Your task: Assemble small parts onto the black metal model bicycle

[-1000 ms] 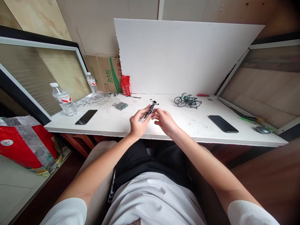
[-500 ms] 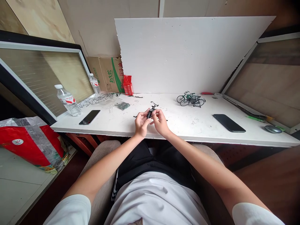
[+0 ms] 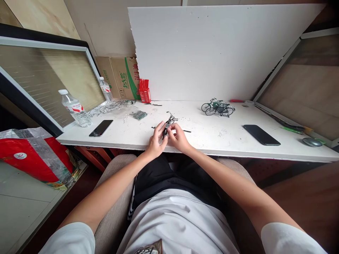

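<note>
Between my two hands, close to the table's front edge, is a small dark model bicycle [image 3: 170, 121] with its handlebar end pointing away from me. My left hand [image 3: 156, 141] is closed on its left side, fingers along the frame. The fingertips of my right hand [image 3: 179, 138] pinch it from the right, near its rear; exactly which part they grip is hidden. Farther back to the right stand finished-looking model bicycles, a green one [image 3: 209, 105] and a black one [image 3: 221, 110]. A thin black strip [image 3: 187, 131] lies just right of my right hand.
On the white table [image 3: 212, 141] lie a phone [image 3: 101, 128] at left, another phone [image 3: 261, 134] and a mouse [image 3: 311, 142] at right. A water bottle [image 3: 75, 109], a bag of small green parts [image 3: 139, 115], black part frames [image 3: 113, 106] and a red box [image 3: 144, 91] stand or lie at left.
The view has tilted slightly downward. The model bicycle leans over more between my hands, and both hands have shifted a little, my left fingers now straighter along it.
</note>
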Motion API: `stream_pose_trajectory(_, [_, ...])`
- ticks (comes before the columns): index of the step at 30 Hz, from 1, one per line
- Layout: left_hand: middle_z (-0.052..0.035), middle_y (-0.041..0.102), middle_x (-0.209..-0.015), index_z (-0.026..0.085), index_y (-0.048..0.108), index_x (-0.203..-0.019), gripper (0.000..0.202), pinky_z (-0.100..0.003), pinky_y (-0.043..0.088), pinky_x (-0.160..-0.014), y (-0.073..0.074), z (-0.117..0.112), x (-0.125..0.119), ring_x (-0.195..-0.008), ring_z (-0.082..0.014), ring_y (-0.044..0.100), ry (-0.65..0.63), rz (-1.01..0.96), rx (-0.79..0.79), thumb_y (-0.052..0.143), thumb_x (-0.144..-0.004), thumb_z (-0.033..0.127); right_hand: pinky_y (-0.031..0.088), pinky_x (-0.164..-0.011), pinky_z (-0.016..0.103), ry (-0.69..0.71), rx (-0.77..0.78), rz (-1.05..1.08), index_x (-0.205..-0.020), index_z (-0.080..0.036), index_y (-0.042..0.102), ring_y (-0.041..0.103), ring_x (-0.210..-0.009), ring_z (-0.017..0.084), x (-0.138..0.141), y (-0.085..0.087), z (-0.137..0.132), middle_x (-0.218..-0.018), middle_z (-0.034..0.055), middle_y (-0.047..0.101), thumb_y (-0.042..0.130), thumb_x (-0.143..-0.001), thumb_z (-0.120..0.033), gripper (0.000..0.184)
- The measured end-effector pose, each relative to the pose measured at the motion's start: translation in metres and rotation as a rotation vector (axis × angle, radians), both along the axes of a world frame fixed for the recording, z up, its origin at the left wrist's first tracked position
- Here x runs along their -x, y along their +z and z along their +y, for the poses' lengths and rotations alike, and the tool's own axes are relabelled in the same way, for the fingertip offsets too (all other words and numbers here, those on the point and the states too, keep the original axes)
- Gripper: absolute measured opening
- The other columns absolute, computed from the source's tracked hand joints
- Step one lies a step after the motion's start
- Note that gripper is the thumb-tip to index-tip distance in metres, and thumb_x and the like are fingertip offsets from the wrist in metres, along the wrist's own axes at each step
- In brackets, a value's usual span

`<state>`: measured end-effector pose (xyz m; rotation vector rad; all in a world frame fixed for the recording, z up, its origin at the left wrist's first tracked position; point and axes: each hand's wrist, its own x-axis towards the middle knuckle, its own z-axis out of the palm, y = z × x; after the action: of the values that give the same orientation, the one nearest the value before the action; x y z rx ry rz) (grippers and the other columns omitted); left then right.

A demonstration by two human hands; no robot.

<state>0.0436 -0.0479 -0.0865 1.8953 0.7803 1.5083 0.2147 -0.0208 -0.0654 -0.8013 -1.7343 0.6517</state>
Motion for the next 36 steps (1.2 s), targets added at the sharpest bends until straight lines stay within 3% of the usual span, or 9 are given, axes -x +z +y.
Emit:
stream_pose_trajectory(3, [-0.0185, 0.053, -0.169, 0.027, 0.045, -0.165, 0.065, -0.051, 0.054, -0.124, 0.001, 0.002, 0.001, -0.158, -0.0341, 0.052, 0.044, -0.023, 0.03, 0.065, -0.107, 0.048, 0.055, -0.072, 0.036, 0.007, 0.019, -0.004, -0.107, -0.025, 0.058, 0.065, -0.097, 0.024, 0.0, 0.001, -0.003, -0.109, 0.0083, 0.064, 0.056, -0.109, -0.055, 0.03])
stream_pose_trajectory(6, [-0.0177, 0.066, -0.156, 0.024, 0.063, -0.149, 0.053, -0.046, 0.06, -0.117, 0.003, 0.004, 0.001, -0.144, -0.0335, 0.066, 0.073, -0.056, 0.055, 0.068, -0.104, 0.053, 0.055, -0.073, 0.036, -0.01, 0.023, -0.034, -0.107, -0.025, 0.059, 0.065, -0.098, 0.024, 0.002, 0.003, -0.006, -0.109, 0.0083, 0.066, 0.055, -0.109, -0.057, 0.032])
stream_pose_trajectory(8, [-0.0175, 0.071, -0.148, 0.022, 0.068, -0.142, 0.051, -0.045, 0.062, -0.114, 0.005, 0.003, 0.001, -0.136, -0.0322, 0.072, 0.079, -0.081, 0.066, 0.07, -0.103, 0.055, 0.055, -0.074, 0.036, -0.026, 0.01, -0.059, -0.106, -0.025, 0.059, 0.065, -0.098, 0.024, 0.003, 0.003, -0.007, -0.108, 0.0084, 0.066, 0.054, -0.109, -0.059, 0.034])
stream_pose_trajectory(22, [-0.0156, 0.075, -0.143, 0.02, 0.073, -0.137, 0.051, -0.046, 0.058, -0.117, 0.009, 0.001, 0.002, -0.137, -0.0312, 0.071, 0.145, -0.131, 0.09, 0.061, -0.107, 0.06, 0.053, -0.069, 0.035, -0.012, -0.102, -0.138, -0.104, -0.026, 0.06, 0.063, -0.101, 0.025, 0.003, 0.004, -0.011, -0.106, 0.0082, 0.063, 0.053, -0.112, -0.051, 0.027])
stream_pose_trajectory(36, [-0.0159, 0.076, -0.141, 0.02, 0.074, -0.135, 0.05, -0.046, 0.058, -0.117, 0.007, 0.005, 0.001, -0.136, -0.0319, 0.071, 0.127, -0.184, 0.124, 0.065, -0.104, 0.06, 0.055, -0.08, 0.043, 0.0, -0.114, -0.188, -0.107, -0.028, 0.061, 0.061, -0.106, 0.029, 0.003, 0.004, -0.008, -0.109, 0.0108, 0.062, 0.049, -0.113, -0.053, 0.028])
